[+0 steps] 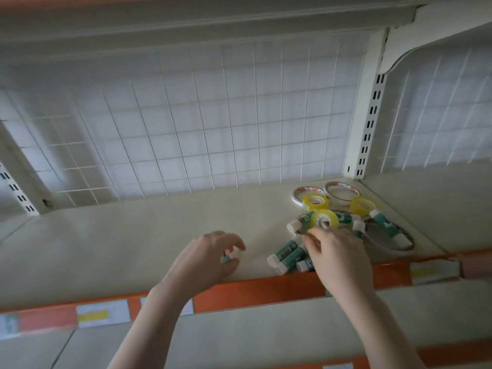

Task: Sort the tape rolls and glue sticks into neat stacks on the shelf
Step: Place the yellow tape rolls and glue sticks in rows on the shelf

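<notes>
Left hand point(205, 258) fingers clamp a glue stick point(230, 255); right hand point(338, 251) pinches a tape roll point(323, 221) at 2 o'clock. Lift straight; pile point(292, 255) may scatter.

On the cream shelf point(159, 235), the left hand point(205, 259) holds a glue stick point(231, 255) while the right hand point(338, 254) grips a yellow tape roll point(324, 219) atop a jumble of glue sticks point(288, 255) and tape rolls point(342, 191).
</notes>
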